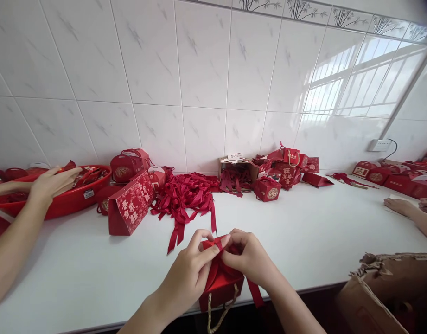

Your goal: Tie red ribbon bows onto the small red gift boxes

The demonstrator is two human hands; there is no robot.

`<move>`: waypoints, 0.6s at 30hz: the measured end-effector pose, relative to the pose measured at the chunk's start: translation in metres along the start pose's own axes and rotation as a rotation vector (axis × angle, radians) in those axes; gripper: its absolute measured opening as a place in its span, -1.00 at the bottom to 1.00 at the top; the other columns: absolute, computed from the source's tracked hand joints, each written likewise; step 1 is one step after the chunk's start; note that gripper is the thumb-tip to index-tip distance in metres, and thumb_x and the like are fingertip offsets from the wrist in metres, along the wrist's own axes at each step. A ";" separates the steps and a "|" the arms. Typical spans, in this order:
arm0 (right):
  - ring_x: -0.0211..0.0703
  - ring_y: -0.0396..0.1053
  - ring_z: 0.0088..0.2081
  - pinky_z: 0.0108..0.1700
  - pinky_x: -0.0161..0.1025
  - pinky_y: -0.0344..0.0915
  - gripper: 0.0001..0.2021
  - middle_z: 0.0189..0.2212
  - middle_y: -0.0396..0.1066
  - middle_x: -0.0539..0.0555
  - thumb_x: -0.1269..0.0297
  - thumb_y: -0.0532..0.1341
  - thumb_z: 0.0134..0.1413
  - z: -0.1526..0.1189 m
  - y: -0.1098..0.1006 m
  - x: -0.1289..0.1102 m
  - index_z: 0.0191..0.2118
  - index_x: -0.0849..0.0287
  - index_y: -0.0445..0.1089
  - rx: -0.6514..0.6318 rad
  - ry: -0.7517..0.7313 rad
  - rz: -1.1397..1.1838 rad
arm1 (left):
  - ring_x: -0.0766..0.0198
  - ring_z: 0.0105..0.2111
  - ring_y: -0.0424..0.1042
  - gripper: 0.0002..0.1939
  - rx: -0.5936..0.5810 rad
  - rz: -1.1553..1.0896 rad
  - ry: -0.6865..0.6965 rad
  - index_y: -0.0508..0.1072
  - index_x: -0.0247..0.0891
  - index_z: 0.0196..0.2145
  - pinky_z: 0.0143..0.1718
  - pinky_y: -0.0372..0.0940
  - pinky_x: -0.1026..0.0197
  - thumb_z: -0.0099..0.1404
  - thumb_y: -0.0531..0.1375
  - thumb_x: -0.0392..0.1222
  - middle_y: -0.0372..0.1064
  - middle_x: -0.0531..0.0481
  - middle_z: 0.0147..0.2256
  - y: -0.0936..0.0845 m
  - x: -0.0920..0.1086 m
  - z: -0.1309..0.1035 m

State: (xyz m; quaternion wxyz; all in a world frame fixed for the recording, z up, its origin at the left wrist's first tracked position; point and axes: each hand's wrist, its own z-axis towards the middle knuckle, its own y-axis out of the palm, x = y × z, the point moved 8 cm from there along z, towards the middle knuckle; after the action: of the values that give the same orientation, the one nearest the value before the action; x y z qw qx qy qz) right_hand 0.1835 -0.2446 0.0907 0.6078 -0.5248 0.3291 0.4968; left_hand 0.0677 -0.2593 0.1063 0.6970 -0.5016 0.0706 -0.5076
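Note:
A small red gift box (222,287) with a twisted rope handle sits at the table's front edge, between my hands. A red ribbon (255,291) lies over its top, one tail hanging down at the right. My left hand (195,262) pinches the ribbon above the box with thumb and forefinger. From the other side my right hand (248,257) has its fingers closed on the ribbon as well, close to the left fingertips. The fingers partly cover the box top. Behind them lies a heap of loose red ribbons (187,192).
A person's hands reach into a red basin (84,195) at the left. A patterned red box (130,204) stands nearby. Small red boxes (268,189) are piled by the wall. Another person's hands rest at the right, above an open cardboard box (383,297).

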 end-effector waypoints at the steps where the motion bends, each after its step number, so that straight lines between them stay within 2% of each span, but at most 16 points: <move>1: -0.34 0.16 -0.48 -0.43 -0.36 0.12 -0.93 -0.51 0.22 -0.07 0.47 0.17 -0.19 0.000 -0.001 0.000 -0.54 0.22 0.38 -0.019 0.005 -0.021 | 0.40 -0.41 0.34 -0.53 -0.013 -0.033 0.019 0.33 -0.03 0.07 -0.39 0.30 0.30 0.34 -0.12 -0.40 0.14 -0.08 -0.11 0.000 0.000 0.000; 6: -0.34 0.18 -0.46 -0.42 -0.37 0.14 -0.93 -0.44 0.26 -0.05 0.49 0.18 -0.25 0.000 0.002 -0.001 -0.54 0.20 0.35 -0.119 -0.032 -0.105 | 0.43 -0.42 0.34 -0.68 -0.049 -0.204 0.002 0.51 -0.14 -0.20 -0.38 0.30 0.33 0.36 -0.04 -0.32 0.13 -0.05 -0.17 -0.004 -0.007 0.003; 10: -0.32 0.24 -0.44 -0.39 -0.36 0.18 -0.91 -0.42 0.31 -0.02 0.50 0.18 -0.26 -0.001 0.003 -0.003 -0.55 0.19 0.38 -0.131 -0.064 -0.141 | 0.49 -0.48 0.32 -0.72 -0.050 -0.229 -0.020 0.49 -0.23 -0.35 -0.42 0.28 0.35 0.34 -0.01 -0.33 0.12 -0.04 -0.18 -0.004 -0.010 0.005; 15: -0.28 0.30 -0.40 -0.34 -0.33 0.23 -0.91 -0.36 0.34 0.00 0.50 0.18 -0.26 -0.001 0.004 -0.004 -0.57 0.19 0.38 -0.140 -0.085 -0.139 | 0.49 -0.50 0.28 -0.74 -0.062 -0.172 -0.029 0.46 -0.24 -0.39 -0.41 0.26 0.37 0.32 0.00 -0.34 0.16 -0.02 -0.20 -0.005 -0.009 0.005; 18: -0.30 0.25 -0.44 -0.38 -0.33 0.20 -0.90 -0.40 0.32 0.00 0.50 0.16 -0.25 -0.001 -0.006 -0.002 -0.62 0.19 0.30 -0.087 -0.064 -0.154 | 0.44 -0.47 0.29 -0.76 -0.052 -0.070 -0.057 0.42 -0.23 -0.34 -0.36 0.27 0.35 0.34 -0.03 -0.30 0.21 -0.03 -0.21 -0.017 -0.012 0.004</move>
State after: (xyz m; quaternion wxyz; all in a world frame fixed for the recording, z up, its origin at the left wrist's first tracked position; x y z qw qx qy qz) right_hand 0.1890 -0.2462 0.0945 0.6311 -0.5583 0.2464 0.4788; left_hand 0.0537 -0.2474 0.1160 0.6673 -0.5359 0.0466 -0.5151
